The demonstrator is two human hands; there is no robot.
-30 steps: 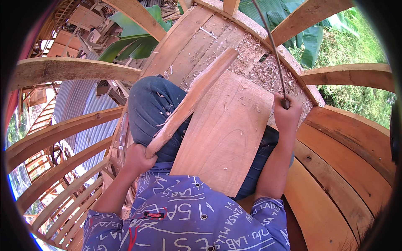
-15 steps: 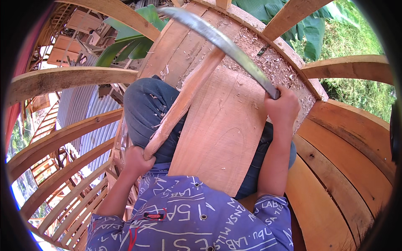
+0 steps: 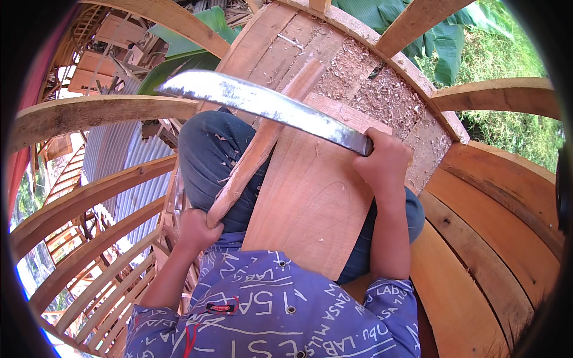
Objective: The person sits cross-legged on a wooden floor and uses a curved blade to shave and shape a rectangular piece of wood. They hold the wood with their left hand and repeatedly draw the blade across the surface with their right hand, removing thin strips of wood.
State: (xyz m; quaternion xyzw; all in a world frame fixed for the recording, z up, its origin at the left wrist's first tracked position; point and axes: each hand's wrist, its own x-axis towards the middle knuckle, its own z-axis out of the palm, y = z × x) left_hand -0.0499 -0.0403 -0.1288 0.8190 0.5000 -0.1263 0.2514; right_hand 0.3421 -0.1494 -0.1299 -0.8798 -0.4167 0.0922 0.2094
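Observation:
My left hand (image 3: 199, 231) is closed round the near end of a rough wooden stick (image 3: 248, 164), which slants away to the upper right. In my right hand (image 3: 385, 161) is the grip of a machete (image 3: 256, 101) with a long, slightly curved steel blade. That blade crosses over the stick, its tip pointing left; whether it touches the wood I cannot tell. Beneath lies a flat wooden board (image 3: 313, 203), resting across my lap between my bent knees. The machete's handle is hidden in my fist.
Wood shavings (image 3: 382, 83) litter the plank floor (image 3: 262, 56) ahead. Curved wooden slats (image 3: 95, 116) rise on my left, and broad planks (image 3: 471, 232) form the right side. Beyond the slats are corrugated metal sheeting (image 3: 128, 167), banana leaves (image 3: 439, 45) and greenery.
My right hand has come nearer and slightly left, bringing the machete blade down along the stick from its far end. The left hand and the stick have barely moved.

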